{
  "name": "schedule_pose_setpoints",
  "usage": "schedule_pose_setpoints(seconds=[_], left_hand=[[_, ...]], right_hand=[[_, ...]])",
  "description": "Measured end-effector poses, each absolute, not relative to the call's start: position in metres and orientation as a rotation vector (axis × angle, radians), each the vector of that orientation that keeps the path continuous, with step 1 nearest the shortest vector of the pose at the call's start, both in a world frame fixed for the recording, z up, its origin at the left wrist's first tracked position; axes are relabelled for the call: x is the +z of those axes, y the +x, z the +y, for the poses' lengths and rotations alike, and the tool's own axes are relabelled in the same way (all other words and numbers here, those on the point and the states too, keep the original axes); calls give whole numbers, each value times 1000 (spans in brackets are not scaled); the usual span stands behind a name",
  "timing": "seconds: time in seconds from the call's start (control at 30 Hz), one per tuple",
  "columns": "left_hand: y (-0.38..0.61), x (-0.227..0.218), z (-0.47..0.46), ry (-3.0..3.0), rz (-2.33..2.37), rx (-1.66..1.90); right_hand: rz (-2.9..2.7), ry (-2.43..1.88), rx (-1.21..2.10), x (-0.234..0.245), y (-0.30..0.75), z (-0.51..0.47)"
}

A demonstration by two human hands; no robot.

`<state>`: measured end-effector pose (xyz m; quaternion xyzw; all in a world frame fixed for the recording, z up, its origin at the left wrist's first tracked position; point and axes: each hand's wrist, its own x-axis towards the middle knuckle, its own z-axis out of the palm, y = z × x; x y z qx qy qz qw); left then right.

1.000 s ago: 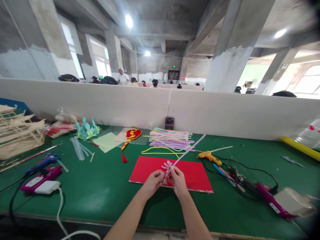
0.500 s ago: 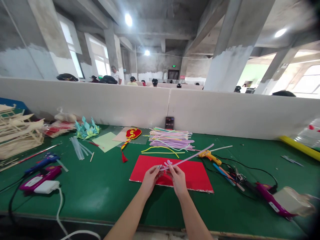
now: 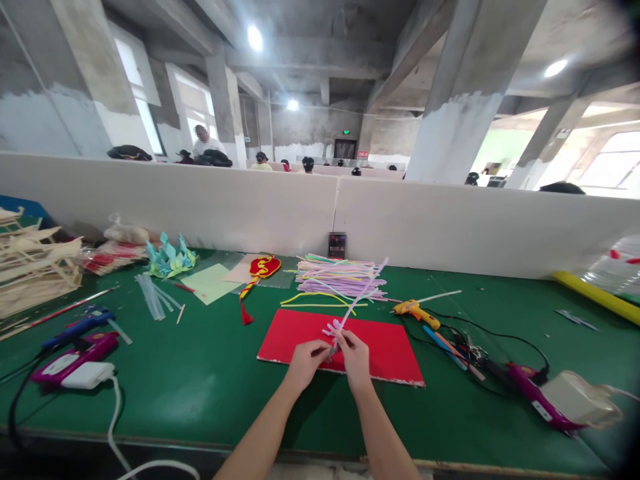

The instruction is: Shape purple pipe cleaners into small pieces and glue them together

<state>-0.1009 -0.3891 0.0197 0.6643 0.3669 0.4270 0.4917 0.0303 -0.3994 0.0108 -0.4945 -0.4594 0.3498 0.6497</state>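
At the far left, pale, slatted wooden models [image 3: 43,267] are stacked and cut off by the frame edge. Beside them, red-tipped sticks [image 3: 107,259] are held in a crinkled clear bag, partly hidden by its glare. Nearer the front edge, a blue glue gun [image 3: 75,328] is laid behind a glossy purple power strip [image 3: 75,360], into which a white plug [image 3: 89,375] is fitted. Translucent glue sticks [image 3: 151,297] are scattered below a pointed, folded teal paper piece [image 3: 171,257]. A smooth pale green sheet [image 3: 210,285] is followed by a red-and-yellow fan shape [image 3: 265,267] with a red tassel.

In the middle, a flat red board [image 3: 287,333] with a rough, whitish edge is set on the green tabletop [image 3: 200,400]. Above it, a fuzzy lilac stem [image 3: 364,295] is held slanting up to the right, small curled loops clustered near its lower part. Its lower end is pinched by the fingertips of the left hand [image 3: 304,365]; just above, it is gripped between thumb and forefinger of the right hand [image 3: 355,357]. The remaining fingers are curled and partly hidden. Behind, pastel fuzzy stems [image 3: 333,275] are heaped.

To the right, a yellow glue gun [image 3: 417,315] is seen near tangled dark tools, hard to distinguish. A clear plastic container [image 3: 613,263] is cropped at the edge; its contents cannot be made out.
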Motion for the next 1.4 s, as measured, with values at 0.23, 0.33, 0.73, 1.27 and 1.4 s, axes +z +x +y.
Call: schedule_pose_setpoints(seconds=[0.23, 0.33, 0.73, 1.27, 1.4], left_hand=[[-100, 17, -387, 1413, 934, 1164], [-99, 15, -386, 1304, 884, 1159], [-101, 17, -388, 1560, 898, 1116], [-100, 15, -388, 1500, 931, 1175], [-101, 15, -382, 1212, 940, 1285]], right_hand=[[-934, -1097, 825, 13, 30, -400], [-882, -1042, 906, 12, 29, -399], [-1031, -1117, 787, 13, 28, -400], [-886, -1089, 879, 10, 27, -398], [-830, -1023, 930, 8, 29, -397]])
